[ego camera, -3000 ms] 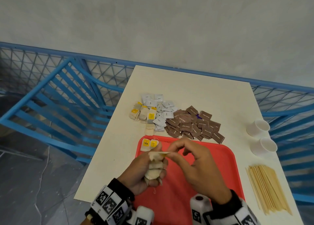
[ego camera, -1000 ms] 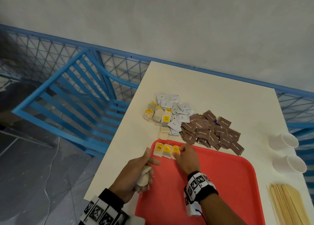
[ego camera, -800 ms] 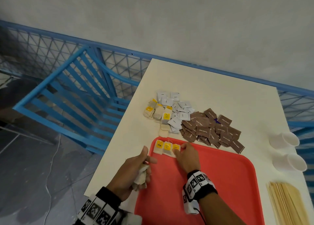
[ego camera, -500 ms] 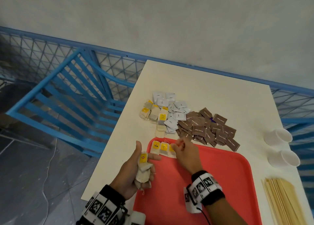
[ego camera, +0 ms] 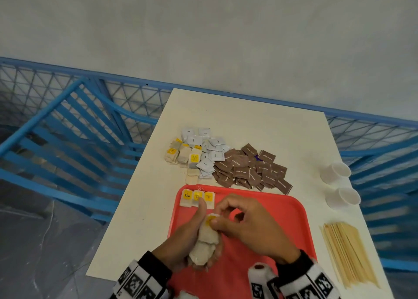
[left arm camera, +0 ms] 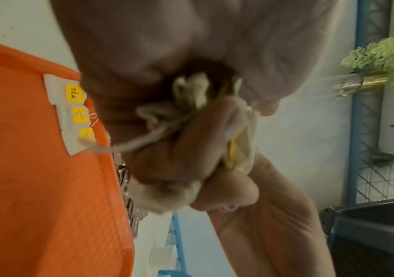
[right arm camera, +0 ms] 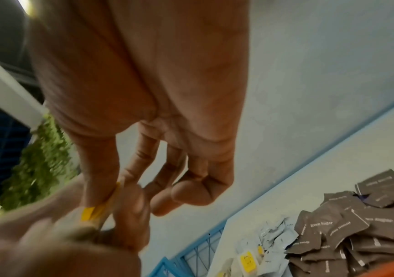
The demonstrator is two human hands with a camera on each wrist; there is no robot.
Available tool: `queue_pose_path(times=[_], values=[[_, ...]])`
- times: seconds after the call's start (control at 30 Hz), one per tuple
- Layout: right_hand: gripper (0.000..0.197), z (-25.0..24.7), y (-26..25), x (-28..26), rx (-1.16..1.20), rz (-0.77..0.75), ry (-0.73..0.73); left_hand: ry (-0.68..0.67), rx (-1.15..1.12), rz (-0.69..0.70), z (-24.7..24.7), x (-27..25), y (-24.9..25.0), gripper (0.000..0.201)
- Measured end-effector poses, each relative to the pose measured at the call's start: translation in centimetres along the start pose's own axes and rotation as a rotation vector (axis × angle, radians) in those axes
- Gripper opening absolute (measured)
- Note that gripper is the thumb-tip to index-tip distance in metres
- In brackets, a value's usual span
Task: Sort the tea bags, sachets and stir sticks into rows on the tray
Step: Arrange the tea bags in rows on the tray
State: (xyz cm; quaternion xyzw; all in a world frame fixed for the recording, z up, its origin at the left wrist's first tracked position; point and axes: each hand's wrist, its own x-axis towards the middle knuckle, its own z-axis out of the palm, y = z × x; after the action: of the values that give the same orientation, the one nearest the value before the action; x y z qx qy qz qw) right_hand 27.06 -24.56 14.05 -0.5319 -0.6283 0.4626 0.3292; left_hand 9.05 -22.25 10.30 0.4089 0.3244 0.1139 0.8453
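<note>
Over the red tray (ego camera: 267, 210), my left hand (ego camera: 192, 231) grips a bunch of beige tea bags (ego camera: 204, 242). My right hand (ego camera: 246, 224) pinches the yellow tag of the top tea bag (ego camera: 210, 220) in that bunch; the same yellow tag (right arm camera: 94, 210) shows between thumb and forefinger in the right wrist view. Three tea bags with yellow tags (ego camera: 197, 198) lie side by side in the tray's far left corner, seen too as a tea bag row (left arm camera: 76, 112). More tea bags (ego camera: 181, 156), white sachets (ego camera: 207, 148) and brown sugar sachets (ego camera: 251, 169) lie piled beyond the tray. Wooden stir sticks (ego camera: 348, 253) lie right of it.
Two white paper cups (ego camera: 339, 185) stand near the table's right edge. The cream table (ego camera: 248, 122) ends close to my left hand. A blue slatted chair (ego camera: 67, 140) and a blue mesh railing (ego camera: 135, 95) border the table on the left and far sides.
My right hand left the row of three tea bags in the tray corner and came back to the bunch in my left hand, where it now pinches the top bag's tag.
</note>
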Motion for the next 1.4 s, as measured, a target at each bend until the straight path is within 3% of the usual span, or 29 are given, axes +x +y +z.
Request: queue_pose_path(times=[0.07, 0.13, 0.2, 0.3, 0.37, 0.53, 0.67, 0.77, 0.87, 0.97, 1.07, 1.23, 1.4], values=[[0.009, -0.9, -0.5, -0.6, 0.138, -0.015, 0.033, 0.041, 0.121, 0.08, 0.2, -0.5, 0.2, 0.065], [0.006, -1.7, -0.7, -1.1, 0.127, -0.042, 0.111, 0.092, 0.328, 0.103, 0.0, -1.1, 0.1, 0.026], [0.008, -1.8, -0.3, -1.3, 0.009, -0.061, 0.171, 0.231, 0.488, 0.085, -0.6, -1.5, -0.2, 0.013], [0.007, -1.0, 0.8, -1.0, -0.121, -0.049, 0.192, 0.486, 0.457, 0.202, -1.1, -1.9, -0.2, 0.022], [0.006, -0.3, 1.5, -0.5, -0.11, -0.014, 0.173, 0.555, 0.422, 0.332, -1.3, -2.2, 0.3, 0.03], [0.018, 0.9, 1.3, 0.7, 0.007, 0.024, 0.128, 0.566, 0.433, 0.398, -1.8, -2.0, 1.0, 0.011], [0.025, 1.9, 1.4, 1.4, 0.144, 0.059, 0.154, 0.601, 0.281, 0.41, -2.3, -2.2, 1.0, 0.02], [0.027, 2.7, 1.7, 1.3, 0.188, 0.1, 0.104, 0.622, 0.192, 0.411, -2.8, -2.4, 0.9, 0.014], [0.019, 3.0, 2.1, 1.4, 0.18, 0.12, 0.128, 0.607, 0.202, 0.406, -3.3, -2.5, 0.6, 0.015], [0.002, 4.1, 2.6, 1.6, 0.216, 0.136, 0.124, 0.604, 0.221, 0.386, -3.6, -2.6, 0.2, 0.015], [0.005, 5.6, 4.2, 2.0, 0.29, 0.227, 0.108, 0.668, 0.259, 0.32, -4.4, -2.4, -0.9, 0.01], [0.013, 8.2, 10.0, 4.0, 0.183, 0.503, 0.171, 0.769, 0.224, 0.086, -6.8, -3.3, -3.6, 0.014], [0.017, 10.9, 12.0, 6.9, 0.238, 0.558, 0.18, 0.771, 0.316, -0.042, -8.5, -4.3, -5.1, 0.014]])
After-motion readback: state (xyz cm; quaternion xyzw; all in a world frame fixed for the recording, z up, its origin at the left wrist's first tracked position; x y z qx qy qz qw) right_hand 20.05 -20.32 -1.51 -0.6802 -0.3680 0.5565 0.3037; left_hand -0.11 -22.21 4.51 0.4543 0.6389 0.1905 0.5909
